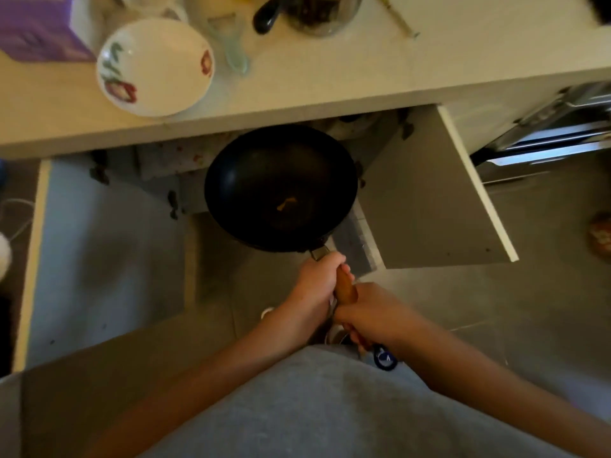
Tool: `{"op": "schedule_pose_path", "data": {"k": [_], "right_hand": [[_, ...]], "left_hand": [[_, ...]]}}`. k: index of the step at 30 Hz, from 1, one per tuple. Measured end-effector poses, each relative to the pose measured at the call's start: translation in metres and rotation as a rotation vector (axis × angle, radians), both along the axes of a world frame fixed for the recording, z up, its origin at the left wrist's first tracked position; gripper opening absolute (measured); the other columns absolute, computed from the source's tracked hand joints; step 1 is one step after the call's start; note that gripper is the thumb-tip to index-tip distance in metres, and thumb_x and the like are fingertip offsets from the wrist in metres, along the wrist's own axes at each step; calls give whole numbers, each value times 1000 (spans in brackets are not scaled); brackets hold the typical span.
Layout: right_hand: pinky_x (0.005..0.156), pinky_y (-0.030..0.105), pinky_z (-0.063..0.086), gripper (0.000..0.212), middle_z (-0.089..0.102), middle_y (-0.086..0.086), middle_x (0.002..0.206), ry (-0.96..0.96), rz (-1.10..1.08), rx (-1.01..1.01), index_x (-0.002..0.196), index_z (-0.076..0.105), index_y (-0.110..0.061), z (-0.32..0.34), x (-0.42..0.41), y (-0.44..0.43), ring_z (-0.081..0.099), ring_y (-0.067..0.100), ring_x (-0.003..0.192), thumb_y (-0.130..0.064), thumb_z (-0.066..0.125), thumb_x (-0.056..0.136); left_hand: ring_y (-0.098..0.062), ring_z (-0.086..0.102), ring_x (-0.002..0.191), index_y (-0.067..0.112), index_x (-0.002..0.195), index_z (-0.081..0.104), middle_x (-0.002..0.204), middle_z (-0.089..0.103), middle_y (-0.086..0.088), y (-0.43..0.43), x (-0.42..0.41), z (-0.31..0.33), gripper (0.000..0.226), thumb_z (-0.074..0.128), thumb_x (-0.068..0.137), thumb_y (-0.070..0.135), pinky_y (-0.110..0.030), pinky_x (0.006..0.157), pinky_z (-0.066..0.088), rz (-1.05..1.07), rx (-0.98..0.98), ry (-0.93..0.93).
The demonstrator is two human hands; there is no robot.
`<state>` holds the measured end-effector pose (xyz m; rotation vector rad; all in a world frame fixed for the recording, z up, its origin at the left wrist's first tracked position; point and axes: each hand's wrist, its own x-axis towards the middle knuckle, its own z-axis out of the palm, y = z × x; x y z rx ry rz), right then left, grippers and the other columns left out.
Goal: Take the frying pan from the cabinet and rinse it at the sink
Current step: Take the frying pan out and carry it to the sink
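A black frying pan [281, 186] with a wooden handle [345, 287] hangs in the air in front of the open cabinet [426, 193], just below the counter edge. A small orange scrap lies inside the pan. My left hand [319, 282] grips the handle close to the pan. My right hand [372, 314] grips the same handle farther back, near its blue end loop. Both cabinet doors stand open, one to each side of the pan. No sink is in view.
On the pale counter [363, 74] stand a white flowered bowl [155, 66], a purple box [36, 28], a clear plastic spoon [234, 51] and a pot with a black handle [317, 11]. An oven front [545, 130] is at the right. Grey floor tiles lie below.
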<state>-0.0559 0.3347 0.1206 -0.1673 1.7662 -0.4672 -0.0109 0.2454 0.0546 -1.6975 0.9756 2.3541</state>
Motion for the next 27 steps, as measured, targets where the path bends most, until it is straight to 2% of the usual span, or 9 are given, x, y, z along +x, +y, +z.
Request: {"op": "schedule_pose_path", "data": {"k": [2,5,9,15,18,20,23,25,27], "right_hand": [[46,22,49,5,62,-1,52,-11,-30,-18,73,65,-12,13,-5,20,59,10,44,-15,68,74],[44,16,44,8,62,-5,54,45,-24,-20,72,66,-15,26,-19,49,58,2,44,-21,70,74],[47,14,44,9,62,-6,61,83,-40,-26,73,64,-18,43,-37,88,58,0,51,-22,68,81],[43,8,42,14,61,-9,52,169,-160,-59,70,63,-21,71,-38,129,56,-7,43,-21,71,81],[45,14,45,11,60,-5,58,178,-243,-41,71,62,-17,84,-30,138,55,-1,44,-16,68,80],[51,24,48,8,59,1,62,208,-298,-31,74,61,-15,91,-23,141,56,8,50,-14,64,81],[57,34,48,3,59,8,65,246,-426,-38,80,61,-10,98,-10,142,55,19,55,-12,62,82],[59,36,49,2,57,10,67,273,-506,-59,81,61,-9,100,-3,144,54,22,58,-11,62,81],[57,35,49,3,56,9,66,294,-588,-93,81,60,-10,101,4,147,55,22,58,-10,63,81]], "left_hand": [[-10,60,40,8,59,58,49,58,-4,16,-4,8,31,61,89,15,-19,41,48,-85,23,18],[-13,62,51,17,43,60,49,62,-1,44,-18,16,45,61,88,22,-26,55,50,-203,33,37],[-15,61,55,18,43,59,53,64,-3,80,-39,30,45,61,88,23,-31,61,49,-248,65,63],[-9,62,48,18,41,63,52,66,0,113,-56,54,49,60,90,24,-22,50,52,-400,56,138],[-12,61,55,16,54,61,51,64,1,120,-61,66,37,61,90,24,-29,61,51,-448,11,178],[-13,60,57,13,60,58,50,63,2,124,-64,73,32,60,91,22,-31,65,49,-471,0,230],[-9,62,50,11,77,55,47,62,6,129,-67,82,16,61,91,17,-30,58,51,-476,-7,286],[-6,62,46,6,87,54,47,62,6,131,-69,86,13,61,90,16,-27,50,52,-510,-32,310],[-7,63,49,6,87,55,51,62,5,135,-72,89,13,62,89,17,-27,52,53,-574,-55,344]]}}
